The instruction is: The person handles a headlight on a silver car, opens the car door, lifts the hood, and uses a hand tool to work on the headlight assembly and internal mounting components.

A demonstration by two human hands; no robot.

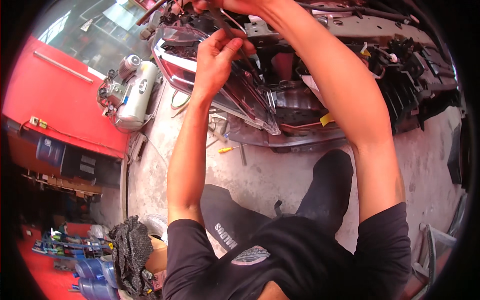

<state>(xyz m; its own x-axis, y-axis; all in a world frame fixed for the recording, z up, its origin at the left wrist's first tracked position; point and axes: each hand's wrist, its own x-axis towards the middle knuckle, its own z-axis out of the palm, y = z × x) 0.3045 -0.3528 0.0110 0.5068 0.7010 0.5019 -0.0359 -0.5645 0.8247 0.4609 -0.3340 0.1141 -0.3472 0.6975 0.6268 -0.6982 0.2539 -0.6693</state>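
Observation:
My left hand (220, 57) is closed round a long, dark strip (222, 25) that slants over a car's clear headlamp (175, 55), its thumb lying along the strip. Above it, at the top edge, my right hand (220, 6) has curled fingers at the upper part of the same strip; it is partly cut off by the frame. The headlamp sits in the front end of a car with bare metal framework (295, 102) and dark plastic parts exposed.
A yellow-handled screwdriver (225, 149) and other tools lie on the concrete floor (150, 185). At left are an air compressor (140, 95), a red wall (60, 95), water jugs (90, 270) and black crumpled wrapping (127, 245). A metal frame (427, 255) stands at lower right.

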